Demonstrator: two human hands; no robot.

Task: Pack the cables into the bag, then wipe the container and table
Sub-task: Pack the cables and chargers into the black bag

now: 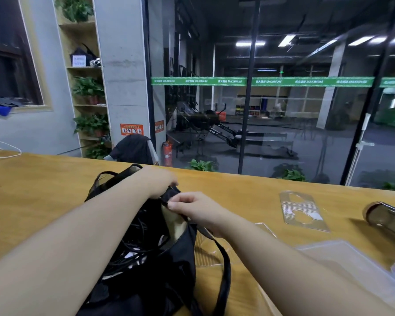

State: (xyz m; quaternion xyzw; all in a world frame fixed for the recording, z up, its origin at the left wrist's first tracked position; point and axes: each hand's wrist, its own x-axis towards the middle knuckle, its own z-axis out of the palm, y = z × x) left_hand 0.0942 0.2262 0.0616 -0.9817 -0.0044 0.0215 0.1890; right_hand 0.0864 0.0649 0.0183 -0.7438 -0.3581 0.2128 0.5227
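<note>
**Soft bag, tangled load: both hands at the mouth**

Near the front edge of the bench [43,183], left of its middle, the black bag [178,252] lies slumped with its mouth open, and a tangle of dark cables [135,242] shows inside. The left hand [157,181] reaches over the far rim, its fingers seemingly curled on the fabric, though their tips are hidden. The right hand [192,208] pinches the near rim in a narrow grip, probably at the zip.

The bag looks limp and light, so it should sag unless held at the rim or by the strap [224,258]. The cables are springy and may snag the zip.

The clear container [351,265] sits toward the right front corner; it looks rigid and smooth, best steadied by its edge when wiped.
</note>
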